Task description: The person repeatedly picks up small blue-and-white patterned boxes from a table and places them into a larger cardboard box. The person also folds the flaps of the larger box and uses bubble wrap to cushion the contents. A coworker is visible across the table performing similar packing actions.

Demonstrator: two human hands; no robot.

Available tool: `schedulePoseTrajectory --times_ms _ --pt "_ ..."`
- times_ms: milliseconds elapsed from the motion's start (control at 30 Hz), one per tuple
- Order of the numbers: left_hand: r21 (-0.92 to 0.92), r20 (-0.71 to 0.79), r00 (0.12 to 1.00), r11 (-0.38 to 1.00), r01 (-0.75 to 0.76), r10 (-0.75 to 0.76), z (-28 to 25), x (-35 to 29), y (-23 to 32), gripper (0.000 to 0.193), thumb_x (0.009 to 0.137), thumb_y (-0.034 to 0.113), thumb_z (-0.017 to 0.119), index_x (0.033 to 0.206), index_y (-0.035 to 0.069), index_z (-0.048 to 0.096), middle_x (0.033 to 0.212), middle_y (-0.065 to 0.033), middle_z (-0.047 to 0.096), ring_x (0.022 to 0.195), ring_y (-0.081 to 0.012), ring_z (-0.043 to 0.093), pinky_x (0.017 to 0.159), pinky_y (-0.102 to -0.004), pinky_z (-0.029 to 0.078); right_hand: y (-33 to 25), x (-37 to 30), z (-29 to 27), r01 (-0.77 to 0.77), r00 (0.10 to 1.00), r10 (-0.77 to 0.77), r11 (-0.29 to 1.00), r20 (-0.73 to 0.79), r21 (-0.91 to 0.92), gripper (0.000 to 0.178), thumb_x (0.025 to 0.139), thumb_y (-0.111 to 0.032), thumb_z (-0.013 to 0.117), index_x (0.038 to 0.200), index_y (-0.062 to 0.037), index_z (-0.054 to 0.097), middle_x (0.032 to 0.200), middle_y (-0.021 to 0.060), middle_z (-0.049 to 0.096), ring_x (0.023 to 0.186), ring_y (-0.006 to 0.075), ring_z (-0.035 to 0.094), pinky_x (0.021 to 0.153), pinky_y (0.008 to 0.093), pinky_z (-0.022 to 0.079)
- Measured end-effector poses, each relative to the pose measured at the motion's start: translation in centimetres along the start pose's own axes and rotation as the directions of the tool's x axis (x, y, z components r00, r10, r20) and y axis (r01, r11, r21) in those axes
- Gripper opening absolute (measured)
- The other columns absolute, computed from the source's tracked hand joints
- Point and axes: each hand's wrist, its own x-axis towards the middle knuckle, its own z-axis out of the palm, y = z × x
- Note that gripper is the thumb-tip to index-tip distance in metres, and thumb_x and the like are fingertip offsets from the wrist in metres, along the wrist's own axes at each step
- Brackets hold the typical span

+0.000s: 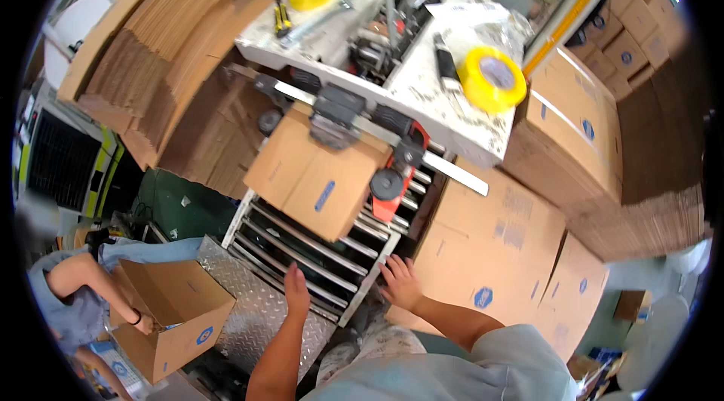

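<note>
A closed cardboard box (298, 186) sits on the far end of a metal roller conveyor (305, 246), partly under the black press head (336, 110) of a carton sealing machine. On the near side of the box, my left hand (296, 291) is held over the rollers, seen edge-on with fingers stretched out, holding nothing. My right hand (401, 282) has its fingers spread, by the conveyor's right rail and the flat cardboard stack (483, 242). Neither hand touches the box.
On the machine's white top lie yellow tape rolls (493, 79) and a black-handled tool (446, 61). Folded cartons (162, 46) stand at the far left. Beside a diamond-plate sheet (260, 310), a co-worker's hand (145, 323) reaches into an open box (185, 333). More cartons (577, 125) stand right.
</note>
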Motion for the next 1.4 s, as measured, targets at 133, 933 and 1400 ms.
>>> schedulePoseTrajectory --times_ms 133,933,1400 --pt "0.275 0.348 0.937 0.953 -0.128 0.026 -5.3 -12.7 -10.7 0.032 0.091 0.026 0.06 0.107 -0.002 0.062 0.107 -0.0231 0.061 0.102 -0.039 0.057 0.09 -0.0428 0.046 1.0 -10.2 6.0 -0.052 0.855 0.187 0.959 0.483 -0.28 0.112 0.069 -0.069 0.064 0.152 -0.0129 0.013 0.158 0.0126 0.011 0.145 0.0375 0.006 0.104 0.0719 0.015" --pt "0.171 -0.096 0.93 0.927 -0.335 0.354 -28.8 -25.0 -3.0 0.069 0.073 0.015 0.076 0.132 -0.001 0.045 0.136 -0.0225 0.044 0.129 -0.0384 0.04 0.107 -0.0436 0.034 -34.5 -17.4 -37.8 0.347 0.829 -0.458 0.871 -0.321 -0.346 0.024 0.074 -0.001 0.07 0.097 -0.0062 0.067 0.074 0.0109 0.066 0.069 0.0225 0.065 0.058 0.0325 0.048" --pt "0.769 -0.385 0.794 0.639 -0.006 0.47 -53.5 -37.1 9.7 0.035 0.059 0.035 0.082 0.069 0.01 0.059 0.065 -0.0076 0.058 0.062 -0.0285 0.059 0.055 -0.0393 0.045 -42.4 1.3 -26.0 0.655 0.508 -0.647 0.719 -0.569 -0.232 0.059 0.067 -0.004 0.077 0.121 -0.0044 0.052 0.119 0.0151 0.056 0.113 0.0305 0.054 0.094 0.0404 0.045"
